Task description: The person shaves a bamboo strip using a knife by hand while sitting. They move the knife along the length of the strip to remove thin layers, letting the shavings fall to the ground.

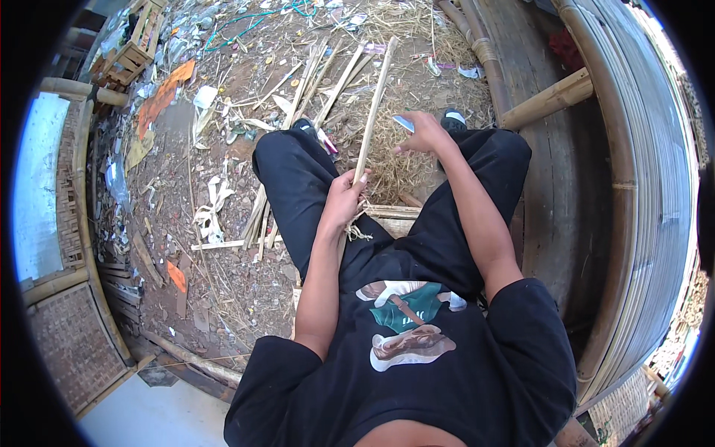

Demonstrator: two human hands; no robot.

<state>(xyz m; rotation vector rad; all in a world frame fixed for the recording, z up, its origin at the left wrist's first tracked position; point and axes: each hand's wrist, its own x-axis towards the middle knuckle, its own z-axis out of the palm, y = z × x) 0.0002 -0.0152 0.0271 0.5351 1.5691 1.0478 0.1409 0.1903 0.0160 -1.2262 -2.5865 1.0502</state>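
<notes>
a person's lap is seen from above, with the legs in black trousers [294, 175] spread apart and a printed black t-shirt [309, 391] worn above. a long, pale strip [375, 108] of what looks like bamboo is held in the left hand [344, 200], in front of the left thigh; the strip is gripped near its lower part, with the thumb laid along it, and its far end is pointed forward, slightly to the right. a small blade-like tool [404, 124] is held in the right hand [426, 134], near the right knee; the fingers are curled around it, its handle is hidden, and its exposed tip is pointed toward the strip, just beside it but apart.

curly shavings [359, 234] are seen just below the left hand. more pale strips [304, 88] are spread on the dirt ground [238, 156] beyond the left shoe [304, 125], and straw-like debris [398, 173] is heaped between the feet. at the upper left, a wooden crate [138, 48] is tilted among litter, with a large orange scrap [165, 97] close by. the right side is bordered by a curved bamboo pole [625, 201], the left by a woven panel [78, 350].
</notes>
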